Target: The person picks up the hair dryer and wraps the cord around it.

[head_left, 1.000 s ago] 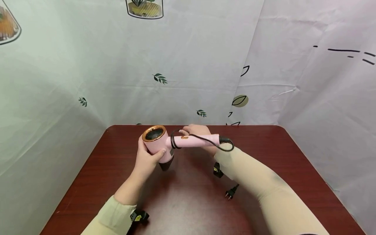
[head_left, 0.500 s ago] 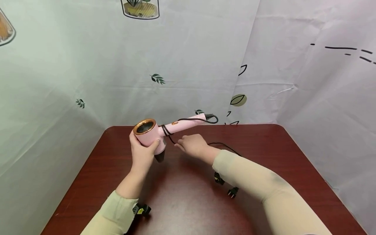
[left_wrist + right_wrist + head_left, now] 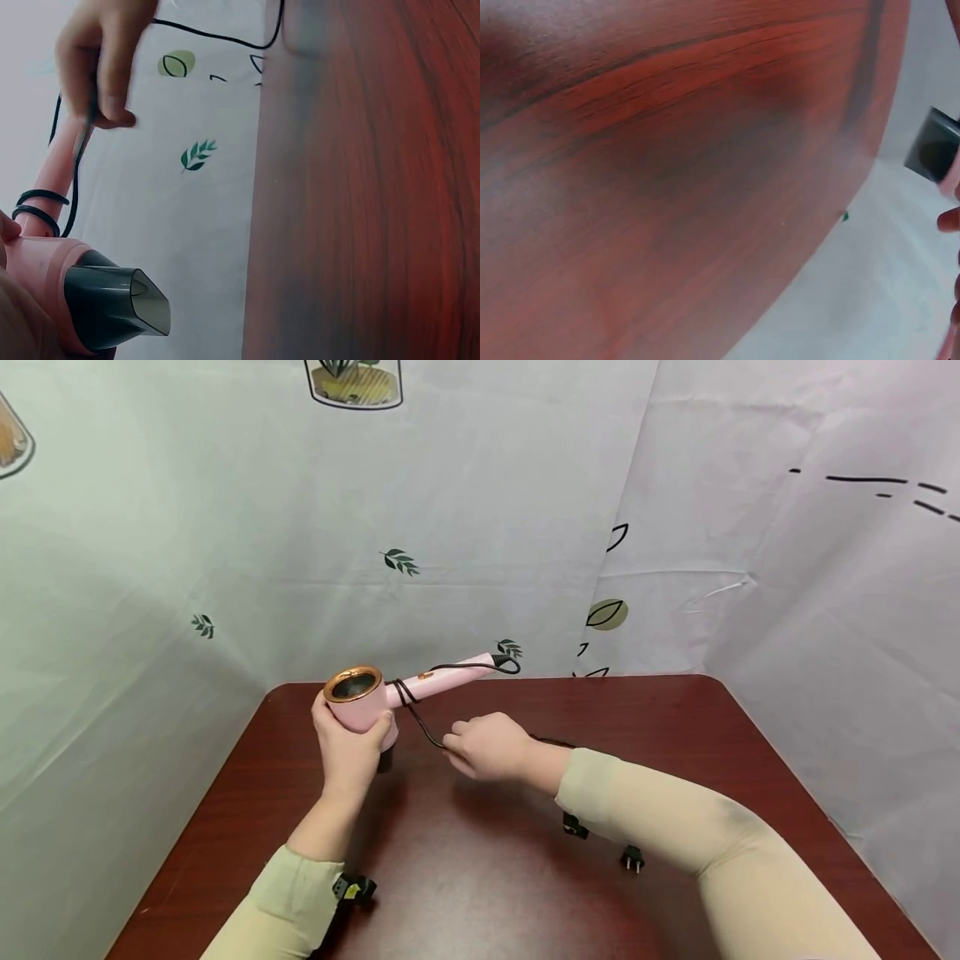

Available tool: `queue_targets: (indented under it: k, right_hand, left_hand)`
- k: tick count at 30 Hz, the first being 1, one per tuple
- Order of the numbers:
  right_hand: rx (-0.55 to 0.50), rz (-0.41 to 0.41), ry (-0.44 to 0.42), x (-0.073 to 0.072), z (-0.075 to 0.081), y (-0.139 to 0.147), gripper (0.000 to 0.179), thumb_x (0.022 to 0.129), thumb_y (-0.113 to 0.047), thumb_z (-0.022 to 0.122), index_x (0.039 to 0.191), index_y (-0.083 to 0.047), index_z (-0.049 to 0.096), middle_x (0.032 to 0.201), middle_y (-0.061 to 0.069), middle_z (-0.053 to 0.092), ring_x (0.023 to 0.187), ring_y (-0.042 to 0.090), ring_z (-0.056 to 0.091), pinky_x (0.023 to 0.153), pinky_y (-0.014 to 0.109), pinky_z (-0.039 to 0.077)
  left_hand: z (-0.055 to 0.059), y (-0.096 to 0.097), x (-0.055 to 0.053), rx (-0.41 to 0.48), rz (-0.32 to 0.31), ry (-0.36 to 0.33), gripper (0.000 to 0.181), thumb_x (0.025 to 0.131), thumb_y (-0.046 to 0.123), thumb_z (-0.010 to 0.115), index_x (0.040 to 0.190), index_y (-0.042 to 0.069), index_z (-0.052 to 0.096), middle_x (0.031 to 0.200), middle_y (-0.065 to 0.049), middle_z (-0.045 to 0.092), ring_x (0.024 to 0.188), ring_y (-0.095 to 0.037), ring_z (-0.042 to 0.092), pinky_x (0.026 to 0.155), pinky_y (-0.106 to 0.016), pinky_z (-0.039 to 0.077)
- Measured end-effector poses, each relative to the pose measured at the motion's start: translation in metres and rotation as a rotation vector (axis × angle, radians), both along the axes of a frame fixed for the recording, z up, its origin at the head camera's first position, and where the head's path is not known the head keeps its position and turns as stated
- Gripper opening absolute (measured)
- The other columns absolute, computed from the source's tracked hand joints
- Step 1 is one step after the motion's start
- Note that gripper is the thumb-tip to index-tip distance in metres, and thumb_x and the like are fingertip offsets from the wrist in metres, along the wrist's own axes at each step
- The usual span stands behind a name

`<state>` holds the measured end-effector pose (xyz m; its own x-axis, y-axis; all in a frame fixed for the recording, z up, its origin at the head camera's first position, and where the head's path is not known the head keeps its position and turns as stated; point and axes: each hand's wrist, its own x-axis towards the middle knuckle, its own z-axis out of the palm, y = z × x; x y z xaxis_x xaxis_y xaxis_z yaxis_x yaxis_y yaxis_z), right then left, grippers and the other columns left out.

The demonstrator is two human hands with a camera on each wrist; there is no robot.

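A pink hair dryer (image 3: pixel 360 712) with a copper-coloured rim is held above the table in my left hand (image 3: pixel 346 750), which grips its head. Its handle points up and to the right. The dark see-through nozzle (image 3: pixel 112 304) faces down toward the tabletop. A black cord (image 3: pixel 425 727) loops round the base of the handle and runs to my right hand (image 3: pixel 491 747), whose fingers pinch it right of the dryer. Past that hand the cord goes on behind the right sleeve. The two-pin plug (image 3: pixel 632 859) hangs under the right forearm. In the right wrist view only the nozzle and some fingers show at the edge.
The dark red wooden table (image 3: pixel 480 885) stretches under both arms. Behind it hangs a pale cloth backdrop (image 3: pixel 480 527) with leaf prints, meeting the table's back edge. A small black device sits on each wrist.
My left hand has shifted left with the dryer, and the handle has tilted up. My right hand has come out from behind the handle, drawing the cord down and away. The plug has moved right.
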<state>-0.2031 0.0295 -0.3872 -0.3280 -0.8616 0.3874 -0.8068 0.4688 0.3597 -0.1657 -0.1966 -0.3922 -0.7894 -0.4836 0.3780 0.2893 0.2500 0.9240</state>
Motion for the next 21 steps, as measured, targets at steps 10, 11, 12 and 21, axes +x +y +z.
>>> queue_targets:
  k: [10,11,12,21]
  right_hand:
    - [-0.095,0.148,0.133,-0.01,0.025,0.007,0.016,0.094,-0.026,0.057,0.082,-0.017,0.062,0.071,-0.005,0.052,0.058,0.016,0.054,0.046,0.031,0.043]
    - [-0.104,0.152,0.144,-0.012,0.028,0.007,0.017,0.094,-0.027,0.058,0.082,-0.017,0.062,0.072,-0.005,0.053,0.059,0.017,0.055,0.047,0.031,0.044]
    - [-0.115,0.154,0.151,-0.013,0.03,0.008,0.017,0.094,-0.028,0.059,0.082,-0.017,0.062,0.072,-0.005,0.053,0.061,0.017,0.056,0.048,0.032,0.045]
    - [-0.187,0.18,0.226,-0.021,0.045,0.01,0.02,0.092,-0.029,0.07,0.082,-0.014,0.06,0.074,-0.003,0.054,0.061,0.016,0.057,0.047,0.031,0.047]
  left_hand:
    - [-0.001,-0.003,0.003,-0.108,0.022,-0.063,0.093,0.071,0.012,0.083,0.147,0.01,0.029,0.142,-0.011,0.035,0.116,-0.026,0.046,0.097,-0.043,0.039]
    - [-0.001,-0.003,0.004,-0.115,0.022,-0.074,0.093,0.071,0.012,0.083,0.147,0.011,0.029,0.142,-0.011,0.035,0.115,-0.026,0.046,0.097,-0.044,0.039]
    - [-0.001,-0.003,0.005,-0.122,0.023,-0.084,0.094,0.071,0.013,0.083,0.147,0.011,0.029,0.142,-0.011,0.035,0.114,-0.027,0.046,0.097,-0.045,0.04]
    - [-0.002,-0.005,0.012,-0.193,-0.001,-0.12,0.095,0.071,0.015,0.083,0.148,0.012,0.028,0.141,-0.014,0.037,0.11,-0.03,0.049,0.093,-0.046,0.042]
